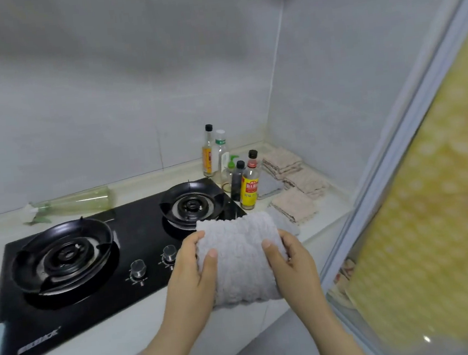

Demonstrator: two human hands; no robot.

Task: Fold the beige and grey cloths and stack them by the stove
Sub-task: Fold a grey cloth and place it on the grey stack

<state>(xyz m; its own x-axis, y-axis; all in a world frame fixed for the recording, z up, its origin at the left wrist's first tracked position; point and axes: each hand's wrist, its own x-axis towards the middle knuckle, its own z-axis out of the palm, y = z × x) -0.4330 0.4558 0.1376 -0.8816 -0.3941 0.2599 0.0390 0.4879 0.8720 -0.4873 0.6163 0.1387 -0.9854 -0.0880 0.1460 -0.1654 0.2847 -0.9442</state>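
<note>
Currently the left hand (192,271) and right hand (290,261) each grip a side edge of the folded grey cloth (239,257), thumbs on top, above the surface (331,217) at the right end of the stove (142,227). Folded beige cloths (295,204) lie beyond, beside the sauce bottles (249,185) (crowded close). Loosening one side could let the fold spring open; a careless reach might topple a bottle.

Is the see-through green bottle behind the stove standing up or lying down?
Lying down. The clear green plastic bottle rests on its side on the white counter behind the black gas stove.
</note>
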